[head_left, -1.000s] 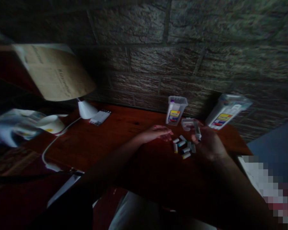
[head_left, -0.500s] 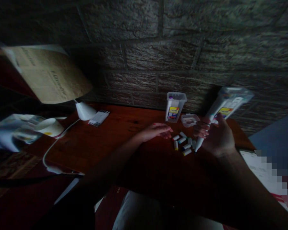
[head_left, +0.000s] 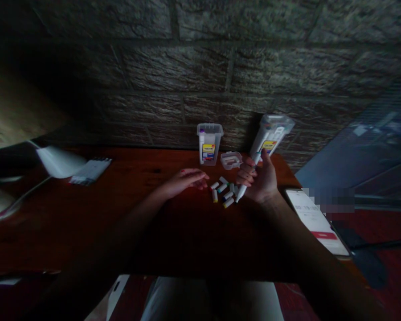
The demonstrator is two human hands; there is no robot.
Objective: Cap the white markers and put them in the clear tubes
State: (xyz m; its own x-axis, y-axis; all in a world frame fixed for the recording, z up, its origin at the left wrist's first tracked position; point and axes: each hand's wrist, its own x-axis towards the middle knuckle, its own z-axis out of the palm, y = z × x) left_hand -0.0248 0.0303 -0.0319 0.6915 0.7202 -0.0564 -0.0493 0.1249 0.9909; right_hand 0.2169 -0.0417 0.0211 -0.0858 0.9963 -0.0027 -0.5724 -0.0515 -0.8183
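My right hand [head_left: 261, 182] is closed around a white marker [head_left: 243, 189], whose tip slants down and left just beside several short white marker caps [head_left: 227, 195] with coloured ends. To the left of these caps lies my left hand [head_left: 187, 179], fingers loosely stretched out and holding nothing. Behind the caps stands a clear plastic box [head_left: 214, 133] with a yellow label and a purple-ended marker inside. A small clear lid [head_left: 231, 160] rests beside that box. Just past my right hand is a second clear box [head_left: 276, 129], tilted in view, its base partly hidden.
A phone or tablet [head_left: 310, 223] with a lit screen lies at the table's right edge. On the left are a flat pack of markers [head_left: 92, 170] and a lamp with a white base [head_left: 58, 161]. A stone wall [head_left: 200, 71] rises behind the wooden table [head_left: 133, 165].
My view has swung to the right, so everything appears further left and more of the phone or tablet shows. Both hands keep much the same pose, and the marker stays in my right hand.
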